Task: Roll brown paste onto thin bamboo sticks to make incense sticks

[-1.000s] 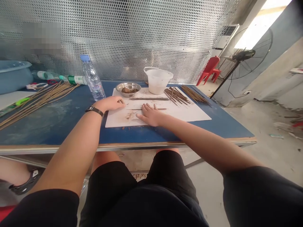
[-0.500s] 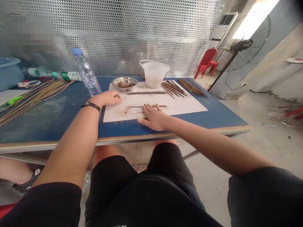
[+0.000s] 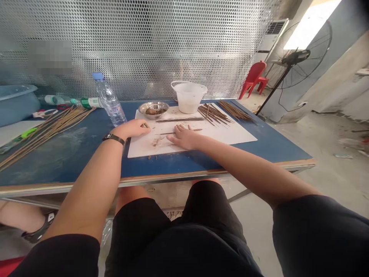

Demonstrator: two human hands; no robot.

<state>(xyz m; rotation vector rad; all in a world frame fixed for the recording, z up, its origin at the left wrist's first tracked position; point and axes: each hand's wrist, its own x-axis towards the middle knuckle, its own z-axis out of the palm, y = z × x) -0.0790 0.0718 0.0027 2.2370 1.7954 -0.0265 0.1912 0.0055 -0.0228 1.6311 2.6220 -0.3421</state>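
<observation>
My right hand (image 3: pixel 184 137) lies flat, fingers spread, over a thin brown incense stick (image 3: pixel 165 133) on the white board (image 3: pixel 230 134). The stick's ends show on both sides of the hand. At the board's left edge my left hand (image 3: pixel 135 128) rests with curled fingers; a small pale-brown bit shows between thumb and fingers, too small to name. Beyond the hands, several thin sticks (image 3: pixel 180 120) lie crosswise. A metal bowl (image 3: pixel 153 109) with brown lumps stands behind them, and brown crumbs lie near the right hand.
A white plastic bucket (image 3: pixel 190 96) stands at the board's back. Bundles of coated sticks (image 3: pixel 217 114) fan out to its right. A water bottle (image 3: pixel 110 102) stands left of the bowl. Long bare sticks (image 3: pixel 54 127) and a blue basin (image 3: pixel 17 104) are on the left. Perforated metal (image 3: pixel 161 46) rises behind.
My right hand slid toward me over the stick, then away again, staying flat. The left hand kept its place and its curl. The view tilted slightly.
</observation>
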